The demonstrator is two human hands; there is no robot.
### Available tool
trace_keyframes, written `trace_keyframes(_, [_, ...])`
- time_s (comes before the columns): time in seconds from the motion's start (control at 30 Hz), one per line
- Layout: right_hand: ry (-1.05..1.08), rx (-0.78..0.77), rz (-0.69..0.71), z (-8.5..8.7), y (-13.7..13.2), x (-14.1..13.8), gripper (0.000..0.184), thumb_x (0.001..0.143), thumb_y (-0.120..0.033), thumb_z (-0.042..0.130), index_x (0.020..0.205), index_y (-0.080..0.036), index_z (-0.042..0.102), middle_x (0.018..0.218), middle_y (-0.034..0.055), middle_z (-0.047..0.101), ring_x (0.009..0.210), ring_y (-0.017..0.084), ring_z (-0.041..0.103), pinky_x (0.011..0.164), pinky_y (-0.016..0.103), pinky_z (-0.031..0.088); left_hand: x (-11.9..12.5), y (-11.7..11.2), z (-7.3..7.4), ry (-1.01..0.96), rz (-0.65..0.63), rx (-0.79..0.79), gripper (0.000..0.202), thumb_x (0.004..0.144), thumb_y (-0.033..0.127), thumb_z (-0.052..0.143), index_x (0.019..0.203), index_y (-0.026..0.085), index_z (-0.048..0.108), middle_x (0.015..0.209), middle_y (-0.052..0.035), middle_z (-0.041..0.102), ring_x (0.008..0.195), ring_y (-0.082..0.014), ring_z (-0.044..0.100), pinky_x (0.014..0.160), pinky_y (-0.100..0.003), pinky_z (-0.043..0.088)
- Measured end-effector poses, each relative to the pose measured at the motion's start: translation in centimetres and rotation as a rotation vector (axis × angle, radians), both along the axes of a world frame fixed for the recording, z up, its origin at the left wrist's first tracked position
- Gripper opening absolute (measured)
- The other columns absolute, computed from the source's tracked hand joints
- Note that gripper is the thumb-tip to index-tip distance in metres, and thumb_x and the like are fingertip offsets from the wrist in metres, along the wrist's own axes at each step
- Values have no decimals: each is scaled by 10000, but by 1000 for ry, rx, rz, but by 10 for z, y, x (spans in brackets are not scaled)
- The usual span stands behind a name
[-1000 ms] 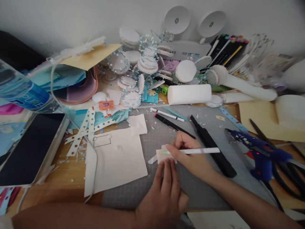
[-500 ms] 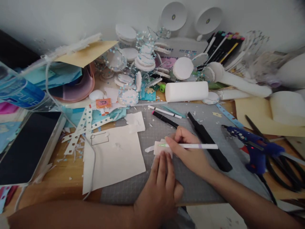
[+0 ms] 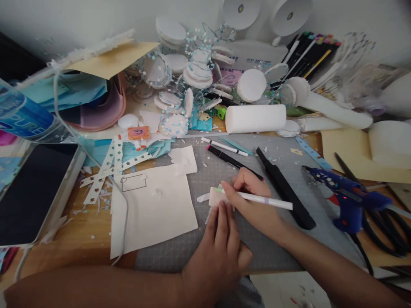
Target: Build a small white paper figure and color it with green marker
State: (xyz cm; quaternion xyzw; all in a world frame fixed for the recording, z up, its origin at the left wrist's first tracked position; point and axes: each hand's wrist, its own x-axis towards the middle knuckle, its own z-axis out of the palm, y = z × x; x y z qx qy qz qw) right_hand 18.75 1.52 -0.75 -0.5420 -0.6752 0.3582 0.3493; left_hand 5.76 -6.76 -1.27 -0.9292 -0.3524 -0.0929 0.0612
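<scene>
My right hand (image 3: 252, 201) grips a white marker (image 3: 272, 202) with a pale green tip, which rests at the upper edge of a small pale piece of paper (image 3: 213, 197). The fingertips of my left hand (image 3: 220, 250) lie stretched out on the lower part of that piece, pressing it to the grey cutting mat (image 3: 180, 254). A white scrap (image 3: 202, 197) sticks out at its left. Left of my hands is a larger cream sheet (image 3: 160, 214) with a small rectangle drawn on it.
Behind my hands lie a black marker (image 3: 233, 161), a white pen (image 3: 224, 146) and a long black tool (image 3: 285, 188). At right are a blue glue gun (image 3: 346, 188) and scissors (image 3: 382, 231). A phone (image 3: 35, 188) and bottle (image 3: 25, 115) stand left; white discs (image 3: 252, 85) crowd the back.
The marker has tilted, its rear end now lower, and its tip has moved up toward the paper's top edge. The view has shifted slightly; my left hand stays on the paper.
</scene>
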Motion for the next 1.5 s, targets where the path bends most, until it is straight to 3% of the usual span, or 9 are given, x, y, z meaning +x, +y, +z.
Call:
trace_keyframes(0.43, [-15, -3, 93, 0, 1, 2, 299, 853, -260, 565, 629, -220, 372, 544, -66, 390, 474, 85, 368, 448, 224, 307, 1, 1, 0, -6, 2, 29, 236, 872, 393, 469, 857, 158, 464, 1183, -255, 625, 1123, -415, 580, 966, -535, 369])
trace_keyframes(1.37, [8, -33, 61, 1, 2, 1, 308, 857, -330, 583, 642, -223, 390, 556, -63, 398, 486, 92, 385, 444, 223, 319, 0, 1, 1, -6, 20, 40, 203, 872, 359, 457, 859, 157, 455, 1184, -258, 625, 1127, -411, 578, 971, -531, 345])
trace_keyframes(1.5, [-9, -9, 129, 3, 3, 2, 293, 858, -262, 569, 635, -215, 385, 563, -64, 391, 487, 83, 371, 456, 219, 310, 0, 1, 3, 9, 16, 58, 191, 877, 350, 452, 853, 160, 444, 1174, -247, 634, 1117, -402, 589, 960, -528, 355])
